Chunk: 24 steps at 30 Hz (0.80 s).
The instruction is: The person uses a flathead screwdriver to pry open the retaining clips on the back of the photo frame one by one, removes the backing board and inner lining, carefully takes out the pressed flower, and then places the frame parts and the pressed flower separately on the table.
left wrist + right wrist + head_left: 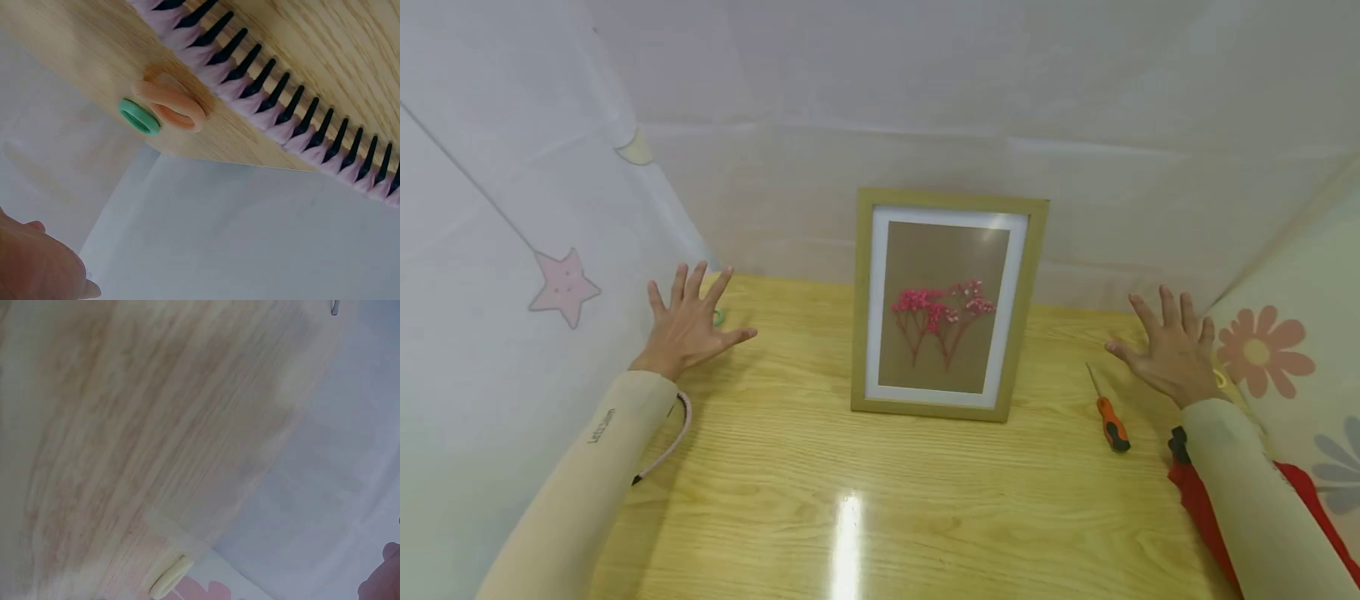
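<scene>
My left hand (pixel 688 329) is at the left side of the table with its fingers spread, holding nothing. Under that forearm lies a lilac hairband (pixel 269 122) with black teeth. A green hair tie (pixel 139 117) and a peach hair tie (pixel 170 105) lie near the table's corner. On the right my right hand (pixel 1172 354) also has its fingers spread and grips nothing. Beside it is a screwdriver (pixel 1112 423) with an orange and black handle. Between the hands a wooden picture frame (pixel 931 408) with pink flowers stands upright.
Under the right forearm lies a red fabric thing (pixel 1198 504) with a black part; its kind is unclear. A pale yellow hair tie (pixel 171 577) sits at the table's right edge. Printed cloth (pixel 925 67) hangs behind and at both sides of the wood-grain table (pixel 760 508).
</scene>
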{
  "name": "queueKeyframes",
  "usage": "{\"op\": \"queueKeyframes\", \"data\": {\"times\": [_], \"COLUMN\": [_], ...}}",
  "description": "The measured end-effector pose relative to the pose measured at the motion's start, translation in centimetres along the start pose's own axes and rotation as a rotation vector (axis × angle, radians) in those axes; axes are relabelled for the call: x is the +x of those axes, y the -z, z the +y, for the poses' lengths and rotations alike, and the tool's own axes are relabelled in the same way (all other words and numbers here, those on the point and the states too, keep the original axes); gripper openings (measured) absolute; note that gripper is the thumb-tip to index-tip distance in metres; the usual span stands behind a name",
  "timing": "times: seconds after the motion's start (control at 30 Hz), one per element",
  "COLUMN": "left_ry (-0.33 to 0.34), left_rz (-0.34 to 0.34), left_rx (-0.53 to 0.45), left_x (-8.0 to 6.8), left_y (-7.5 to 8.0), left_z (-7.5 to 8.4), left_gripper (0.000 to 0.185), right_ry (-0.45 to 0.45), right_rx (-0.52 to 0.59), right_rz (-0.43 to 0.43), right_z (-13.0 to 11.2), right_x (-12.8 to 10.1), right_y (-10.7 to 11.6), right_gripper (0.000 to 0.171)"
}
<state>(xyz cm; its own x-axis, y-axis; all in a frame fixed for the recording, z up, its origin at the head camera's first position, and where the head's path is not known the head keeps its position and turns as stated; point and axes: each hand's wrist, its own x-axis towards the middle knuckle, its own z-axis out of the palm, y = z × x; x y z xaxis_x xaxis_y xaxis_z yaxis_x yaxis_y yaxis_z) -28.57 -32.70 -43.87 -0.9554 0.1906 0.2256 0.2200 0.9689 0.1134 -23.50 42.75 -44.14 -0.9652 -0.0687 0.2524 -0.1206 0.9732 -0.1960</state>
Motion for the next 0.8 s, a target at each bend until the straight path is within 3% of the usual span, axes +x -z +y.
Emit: {"op": "queueKeyframes", "data": {"times": [0.4,0.8], "left_ry": [-0.008,0.027], "left_rz": [0.011,0.036], "left_rx": [-0.014,-0.215], "left_x": [0.1,0.5], "left_y": [-0.3,-0.1], "left_z": [-0.1,1.6], "left_gripper": [0.111,0.114], "right_ry": [-0.008,0.0], "right_rx": [0.032,0.144], "right_rz": [-0.023,0.015], "right_z": [-0.1,-1.7], "right_x": [0.0,0.5], "right_y": [0.1,0.5], "right_gripper": [0.09,0.089]}}
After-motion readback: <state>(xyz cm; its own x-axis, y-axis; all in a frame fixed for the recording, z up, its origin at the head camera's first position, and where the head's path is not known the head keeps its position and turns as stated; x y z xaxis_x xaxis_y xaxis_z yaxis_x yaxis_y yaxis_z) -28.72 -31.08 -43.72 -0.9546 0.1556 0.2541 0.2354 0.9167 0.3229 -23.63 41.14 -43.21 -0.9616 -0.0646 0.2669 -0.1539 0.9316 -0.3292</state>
